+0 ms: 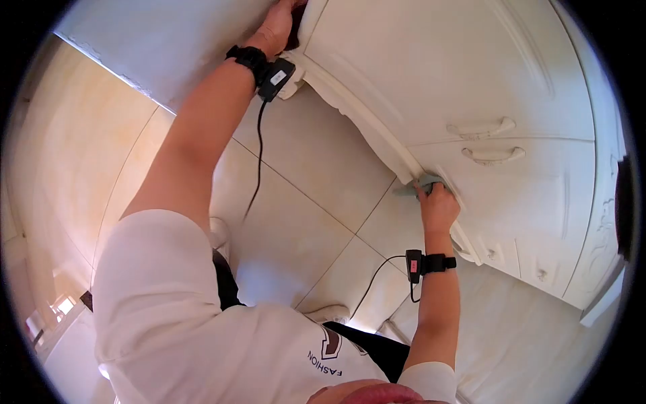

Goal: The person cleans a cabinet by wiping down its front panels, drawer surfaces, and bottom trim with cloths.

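A grey-green cloth is bunched under the fingers of my right hand. That hand is closed on the cloth and presses it against the lower edge of the white cabinet. My left hand reaches up to the far end of the cabinet, beside a dark red surface. Its fingers run out of sight at the top edge, so what they touch is hidden. Each wrist wears a black strap with a small cabled box.
Two ornate handles stick out from the cabinet front, with small knobs lower down. A pale panel with a worn edge stands at the upper left. Beige floor tiles lie below. My shoes show near my body.
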Demonstrator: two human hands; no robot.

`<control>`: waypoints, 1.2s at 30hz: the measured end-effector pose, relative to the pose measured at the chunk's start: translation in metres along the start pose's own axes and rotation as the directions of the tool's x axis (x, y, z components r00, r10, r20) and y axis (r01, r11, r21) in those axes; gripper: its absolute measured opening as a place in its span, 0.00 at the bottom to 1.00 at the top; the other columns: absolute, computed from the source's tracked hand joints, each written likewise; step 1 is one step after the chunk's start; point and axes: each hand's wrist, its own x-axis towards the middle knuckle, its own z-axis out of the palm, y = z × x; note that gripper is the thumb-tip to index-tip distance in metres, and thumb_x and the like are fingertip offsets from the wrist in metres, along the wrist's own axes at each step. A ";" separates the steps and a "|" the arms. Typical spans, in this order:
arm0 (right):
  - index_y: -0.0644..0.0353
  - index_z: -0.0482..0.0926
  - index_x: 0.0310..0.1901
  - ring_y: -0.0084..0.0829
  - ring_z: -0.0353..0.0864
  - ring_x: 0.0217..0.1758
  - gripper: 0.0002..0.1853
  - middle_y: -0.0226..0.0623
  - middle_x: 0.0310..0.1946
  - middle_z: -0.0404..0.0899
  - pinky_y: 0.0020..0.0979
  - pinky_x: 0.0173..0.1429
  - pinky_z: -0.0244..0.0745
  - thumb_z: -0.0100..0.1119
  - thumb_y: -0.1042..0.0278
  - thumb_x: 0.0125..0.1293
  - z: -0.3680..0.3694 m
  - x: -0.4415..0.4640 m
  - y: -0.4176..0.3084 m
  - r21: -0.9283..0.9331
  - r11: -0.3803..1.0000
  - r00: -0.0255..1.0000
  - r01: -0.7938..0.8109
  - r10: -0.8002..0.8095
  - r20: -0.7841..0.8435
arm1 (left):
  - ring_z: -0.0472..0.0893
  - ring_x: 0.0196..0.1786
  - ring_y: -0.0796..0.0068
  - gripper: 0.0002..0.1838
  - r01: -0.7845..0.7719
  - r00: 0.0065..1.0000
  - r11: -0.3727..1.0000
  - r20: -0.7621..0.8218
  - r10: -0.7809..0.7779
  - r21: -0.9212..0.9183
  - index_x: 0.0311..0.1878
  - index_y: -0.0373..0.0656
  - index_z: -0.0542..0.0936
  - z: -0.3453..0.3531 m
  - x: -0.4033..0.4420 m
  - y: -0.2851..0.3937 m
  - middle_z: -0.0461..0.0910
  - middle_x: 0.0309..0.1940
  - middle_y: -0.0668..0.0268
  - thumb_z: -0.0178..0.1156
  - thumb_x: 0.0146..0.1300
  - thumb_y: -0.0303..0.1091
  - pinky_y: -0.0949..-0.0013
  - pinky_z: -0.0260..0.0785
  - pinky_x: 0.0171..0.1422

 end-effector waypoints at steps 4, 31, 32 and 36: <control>0.56 0.77 0.24 0.41 0.81 0.25 0.20 0.42 0.20 0.80 0.39 0.28 0.77 0.73 0.48 0.45 0.003 -0.001 0.002 -0.034 0.997 0.996 0.066 -0.067 -0.055 | 0.76 0.53 0.65 0.28 0.192 0.965 0.859 -0.249 -0.079 0.475 0.55 0.37 0.76 0.030 -0.041 0.026 0.78 0.54 0.58 0.37 0.70 0.50 0.67 0.64 0.62; 0.57 0.75 0.26 0.44 0.82 0.30 0.18 0.42 0.24 0.80 0.41 0.33 0.77 0.70 0.52 0.50 0.003 -0.007 0.008 0.112 0.994 0.999 -0.009 0.014 -0.050 | 0.75 0.56 0.51 0.20 -0.307 0.809 0.335 0.059 0.585 0.891 0.61 0.33 0.68 -0.008 -0.095 -0.059 0.76 0.54 0.49 0.47 0.68 0.32 0.65 0.64 0.62; 0.57 0.75 0.26 0.44 0.82 0.30 0.18 0.42 0.24 0.80 0.41 0.33 0.77 0.70 0.52 0.50 0.002 -0.007 0.010 0.104 0.994 0.999 -0.017 0.022 -0.048 | 0.75 0.56 0.54 0.20 -0.242 0.863 0.354 0.033 0.505 0.904 0.61 0.34 0.68 -0.006 -0.106 -0.065 0.76 0.54 0.52 0.47 0.68 0.31 0.67 0.64 0.62; 0.62 0.77 0.32 0.34 0.80 0.33 0.19 0.37 0.28 0.81 0.35 0.37 0.75 0.68 0.52 0.56 0.003 -0.017 0.012 0.629 0.718 0.954 -0.299 0.233 0.187 | 0.75 0.56 0.60 0.19 -0.053 0.999 0.959 0.013 0.051 0.278 0.60 0.37 0.72 0.050 -0.142 -0.066 0.78 0.54 0.59 0.47 0.68 0.32 0.67 0.64 0.63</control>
